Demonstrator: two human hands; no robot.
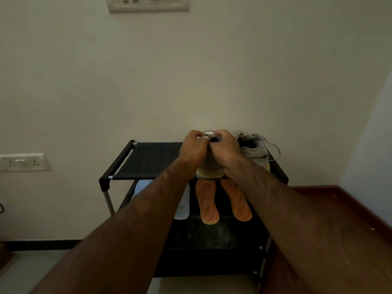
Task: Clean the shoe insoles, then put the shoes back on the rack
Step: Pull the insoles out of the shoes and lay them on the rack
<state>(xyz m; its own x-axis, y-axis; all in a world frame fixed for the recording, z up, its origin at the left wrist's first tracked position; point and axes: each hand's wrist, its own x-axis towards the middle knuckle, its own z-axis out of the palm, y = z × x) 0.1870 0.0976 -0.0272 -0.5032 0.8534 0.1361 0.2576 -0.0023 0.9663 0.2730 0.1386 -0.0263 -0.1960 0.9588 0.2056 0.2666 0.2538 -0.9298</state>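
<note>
While both arms reach forward over the black rack (pixel 148 160), the left hand (pixel 194 148) and the right hand (pixel 226 147) meet at the top of a shoe (pixel 210 166) that stands on the rack's top shelf with its toe pointing back toward the person. Both hands have their fingers curled in tight, knuckles up, and they grip the shoe at its opening, where a bit of lace (pixel 210 136) shows between them; exactly which fingers hold the lace cannot be told. Just beside it on the right, on the same shelf, sits a second shoe (pixel 253 149), pale grey, with its loose laces trailing off the right edge. On the shelf below lie two orange insoles, the left insole (pixel 206 200) and the right insole (pixel 236 200), side by side with their rounded ends hanging a little over the front edge. A pale insole (pixel 182 206) lies to their left, mostly hidden behind the left forearm. On the wall, a socket plate (pixel 22 162) sits at the left and a switch plate (pixel 148 3) at the top, and a brown wooden ledge (pixel 339 209) runs along the right
</note>
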